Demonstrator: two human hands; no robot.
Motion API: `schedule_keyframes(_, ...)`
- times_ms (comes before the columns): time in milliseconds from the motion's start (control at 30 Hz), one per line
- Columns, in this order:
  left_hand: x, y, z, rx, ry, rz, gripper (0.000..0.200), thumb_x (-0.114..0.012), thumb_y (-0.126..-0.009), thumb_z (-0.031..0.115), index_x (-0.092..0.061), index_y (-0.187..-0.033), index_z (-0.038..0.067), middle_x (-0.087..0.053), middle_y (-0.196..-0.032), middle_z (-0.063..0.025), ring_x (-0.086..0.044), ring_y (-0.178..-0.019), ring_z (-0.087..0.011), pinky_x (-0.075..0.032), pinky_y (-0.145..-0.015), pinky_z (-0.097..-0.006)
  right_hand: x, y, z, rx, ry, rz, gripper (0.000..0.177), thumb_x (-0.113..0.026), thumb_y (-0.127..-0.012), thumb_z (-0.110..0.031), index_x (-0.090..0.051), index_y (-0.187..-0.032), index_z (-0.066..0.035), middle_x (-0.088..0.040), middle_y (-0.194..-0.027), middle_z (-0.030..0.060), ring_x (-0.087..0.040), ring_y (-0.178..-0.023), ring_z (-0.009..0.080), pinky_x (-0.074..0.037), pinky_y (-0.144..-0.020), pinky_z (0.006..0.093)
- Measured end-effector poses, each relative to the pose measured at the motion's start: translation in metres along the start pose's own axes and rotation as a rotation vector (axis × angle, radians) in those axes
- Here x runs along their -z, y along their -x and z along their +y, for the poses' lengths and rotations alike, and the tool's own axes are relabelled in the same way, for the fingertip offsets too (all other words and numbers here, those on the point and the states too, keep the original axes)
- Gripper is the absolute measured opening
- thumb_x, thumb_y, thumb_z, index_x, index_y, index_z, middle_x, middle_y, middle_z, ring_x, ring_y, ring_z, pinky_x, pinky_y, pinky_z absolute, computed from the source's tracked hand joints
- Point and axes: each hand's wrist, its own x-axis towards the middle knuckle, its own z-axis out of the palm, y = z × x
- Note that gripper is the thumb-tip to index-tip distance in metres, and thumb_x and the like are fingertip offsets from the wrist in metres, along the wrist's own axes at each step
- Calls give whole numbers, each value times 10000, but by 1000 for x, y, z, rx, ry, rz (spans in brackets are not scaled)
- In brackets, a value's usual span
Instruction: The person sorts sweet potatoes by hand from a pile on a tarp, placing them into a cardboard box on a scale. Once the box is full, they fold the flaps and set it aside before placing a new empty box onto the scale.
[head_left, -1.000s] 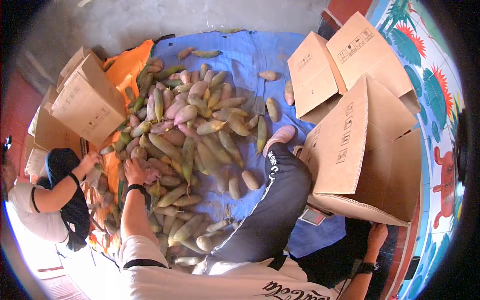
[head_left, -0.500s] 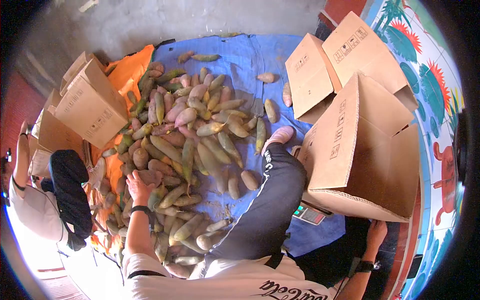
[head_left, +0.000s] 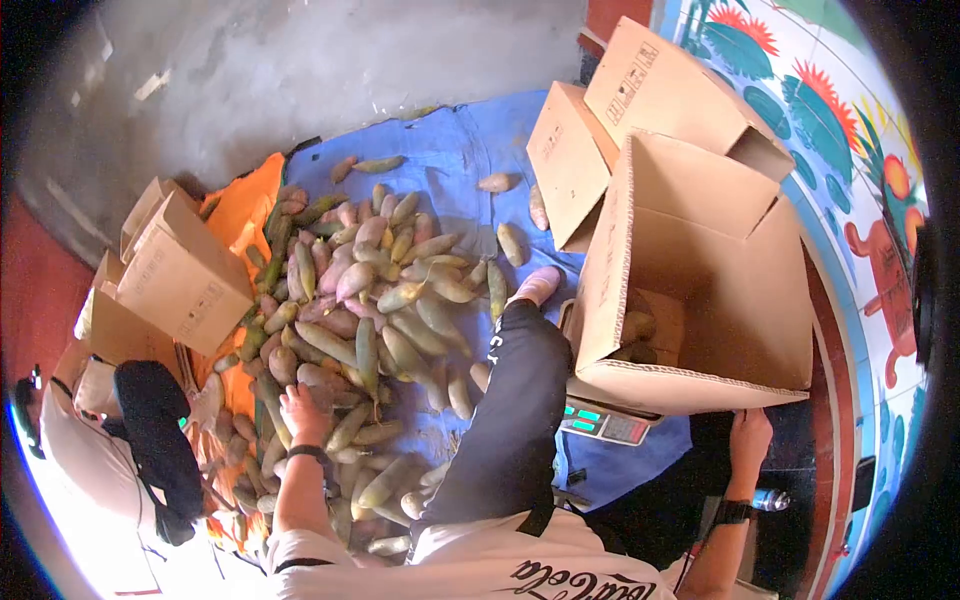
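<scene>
My left hand (head_left: 305, 415) lies on the pile, its fingers apart over a pinkish-brown tuber (head_left: 323, 377) that looks like a sweet potato. Around it spread many long green and pinkish tubers (head_left: 355, 282). On the other side, my right hand (head_left: 750, 438) is closed beside my dark knee, just below the near corner of a large open cardboard box (head_left: 690, 392). What its fingers hold, if anything, is hidden. A few brown tubers (head_left: 637, 328) lie inside that box, which stands on a digital scale (head_left: 605, 424) with lit green displays.
More cardboard boxes (head_left: 572, 160) stand behind the large one, and others (head_left: 185, 275) at the left. A blue sheet (head_left: 440, 135) and an orange sheet (head_left: 250, 225) cover the floor. Another person (head_left: 155, 440) sits at the left edge. My foot (head_left: 537, 287) rests between pile and box.
The view has tilted and turned, so tubers inside the large box now show. My left hand has shifted slightly to the right over the pile. My right hand stays near the box corner.
</scene>
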Motion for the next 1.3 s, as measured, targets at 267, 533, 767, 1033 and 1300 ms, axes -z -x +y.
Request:
schedule_keyframes(267,70,29,85,-300,440,268,708,-771,-474,200,-428,-1074,47,-446,-991,-136,-442,-952,-324,-393,-829,-398,7,-3,-11,-16,-22,53,88,-522,-742,-55,-549,-769,23,-568,-755,225,-553,-679,381,-443,-592,442)
schedule_keyframes(533,240,73,177,-734,891,762,744,-754,-478,119,-403,-1131,49,-437,-1067,-167,-435,-988,-341,-376,-855,-416,10,-2,-7,-38,-97,9,144,-509,-749,-48,-543,-878,5,-564,-826,233,-541,-744,399,-430,-642,457)
schedule_keyframes(767,317,129,235,-1208,1093,961,747,-782,-442,99,-450,-1109,37,-460,-1088,-184,-471,-970,-352,-407,-814,-434,8,-2,-7,-21,-84,83,88,-515,-726,-60,-528,-792,-3,-564,-734,196,-558,-646,361,-457,-585,435)
schedule_keyframes(1033,322,157,285,-1523,995,835,753,-791,-423,124,-451,-1090,40,-462,-1106,-194,-483,-976,-354,-419,-810,-434,10,0,-2,-69,-230,101,97,-525,-733,-47,-536,-821,-7,-574,-769,205,-557,-695,373,-449,-600,436)
schedule_keyframes(1300,323,157,286,-1558,796,903,723,-752,-554,228,-422,-1173,51,-417,-1205,-176,-405,-1108,-378,-331,-914,-484,13,-1,-3,-75,-243,125,96,-534,-733,-62,-534,-812,-7,-568,-729,199,-552,-653,366,-443,-577,438)
